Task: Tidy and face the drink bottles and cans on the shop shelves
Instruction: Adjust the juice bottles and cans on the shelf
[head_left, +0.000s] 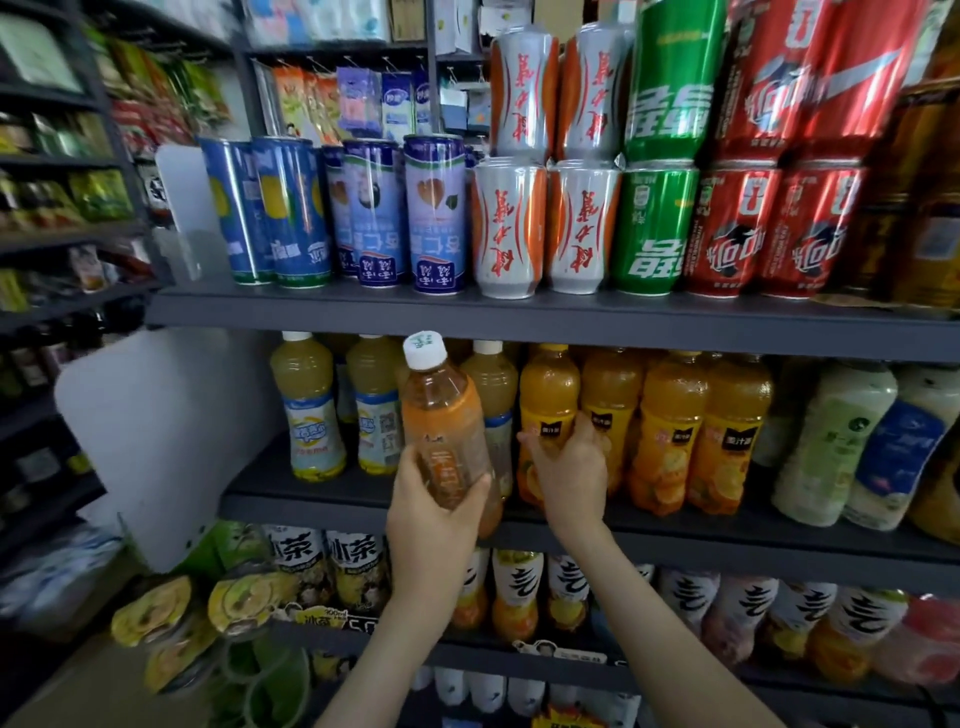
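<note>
My left hand (434, 512) grips the lower part of an orange tea bottle (441, 421) with a white cap, held upright in front of the middle shelf (332, 501). My right hand (569, 475) wraps round the leftmost orange juice bottle (548, 387), which stands on that shelf in a row of several like it (670, 431). Pale yellow juice bottles (306, 405) stand to the left of the held bottle. On the top shelf (467, 312), blue cans (291, 213), silver-orange cans (506, 228), green cans (652, 223) and red cans (727, 228) stand in rows.
A white plastic divider (166, 431) closes the left end of the middle shelf. White-green bottles (831, 441) stand at the right. The lower shelf holds iced tea bottles (306, 566) and white-labelled bottles (519, 592). Other shelves with packets run along the left.
</note>
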